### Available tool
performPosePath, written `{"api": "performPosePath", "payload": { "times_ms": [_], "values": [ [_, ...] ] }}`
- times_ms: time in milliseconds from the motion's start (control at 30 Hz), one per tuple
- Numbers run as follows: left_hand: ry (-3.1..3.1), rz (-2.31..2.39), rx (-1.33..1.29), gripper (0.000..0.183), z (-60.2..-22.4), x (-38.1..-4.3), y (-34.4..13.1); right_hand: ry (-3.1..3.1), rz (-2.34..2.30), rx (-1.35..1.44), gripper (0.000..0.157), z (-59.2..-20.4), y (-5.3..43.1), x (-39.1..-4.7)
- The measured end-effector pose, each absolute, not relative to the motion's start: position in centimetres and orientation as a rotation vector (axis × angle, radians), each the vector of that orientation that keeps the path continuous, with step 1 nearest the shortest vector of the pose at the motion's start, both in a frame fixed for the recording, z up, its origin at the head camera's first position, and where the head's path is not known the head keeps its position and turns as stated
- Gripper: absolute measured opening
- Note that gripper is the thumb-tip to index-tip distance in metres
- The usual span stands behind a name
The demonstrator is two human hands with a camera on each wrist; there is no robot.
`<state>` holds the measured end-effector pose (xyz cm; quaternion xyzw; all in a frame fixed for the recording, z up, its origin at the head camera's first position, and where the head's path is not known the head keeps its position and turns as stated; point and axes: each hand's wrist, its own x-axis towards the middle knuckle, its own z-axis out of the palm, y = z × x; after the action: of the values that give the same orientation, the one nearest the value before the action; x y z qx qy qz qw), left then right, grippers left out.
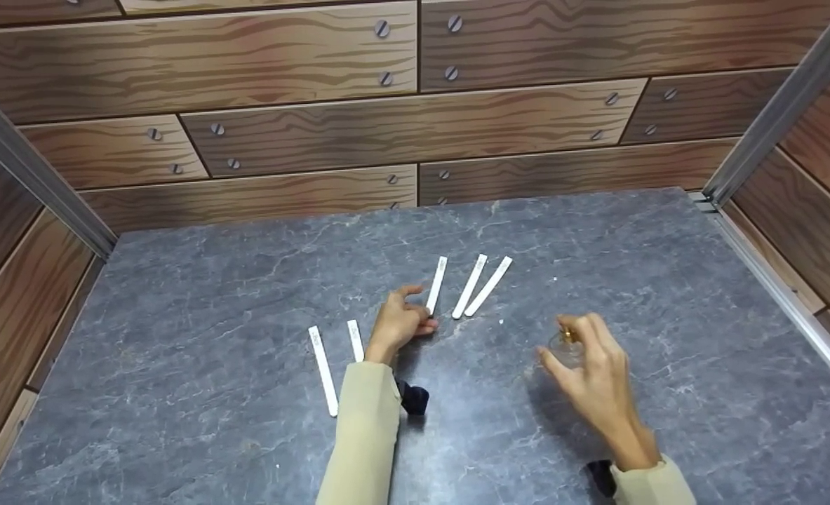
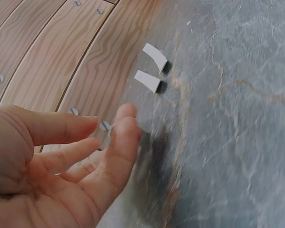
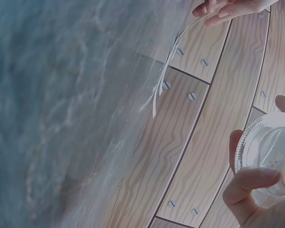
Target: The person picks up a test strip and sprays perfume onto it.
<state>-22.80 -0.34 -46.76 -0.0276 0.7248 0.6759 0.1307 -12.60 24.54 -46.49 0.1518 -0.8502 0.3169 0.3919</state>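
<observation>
My right hand (image 1: 597,375) holds a clear round bottle (image 3: 270,156) with a gold top (image 1: 567,335), fingers and thumb curled about it. Its ridged, transparent base shows in the right wrist view. My left hand (image 1: 397,322) is low over the table, fingers loosely bent, with the fingertips at the near end of a white paper strip (image 1: 438,280). In the left wrist view this strip is mostly hidden behind the fingers. Two more white strips (image 1: 471,286) lie slanted just right of it, their far ends bearing small print.
Left of my left forearm lie a white strip (image 1: 323,372) and another strip (image 1: 356,338), partly covered by the sleeve. The grey marbled table (image 1: 197,308) meets wood-patterned walls (image 1: 302,140) at the back and sides. A metal rail (image 1: 793,301) runs along its right edge.
</observation>
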Motion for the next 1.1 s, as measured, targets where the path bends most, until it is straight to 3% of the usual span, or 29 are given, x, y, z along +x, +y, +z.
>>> {"api": "performPosePath", "payload": {
  "times_ms": [300, 633, 1100],
  "values": [
    [2.176, 1.903, -0.175, 0.051, -46.8, -23.2, -0.5, -2.155, 0.807, 0.391, 0.046, -46.6, 24.5, -12.6],
    [2.306, 1.948, -0.381, 0.026, -47.8, -23.7, -0.2, -2.147, 0.805, 0.392, 0.047, -46.6, 24.5, -12.8],
    [2.33, 1.781, -0.236, 0.026, -47.0, -22.0, -1.2, -2.15, 0.813, 0.399, 0.047, -46.5, 24.4, -12.7]
  ]
}}
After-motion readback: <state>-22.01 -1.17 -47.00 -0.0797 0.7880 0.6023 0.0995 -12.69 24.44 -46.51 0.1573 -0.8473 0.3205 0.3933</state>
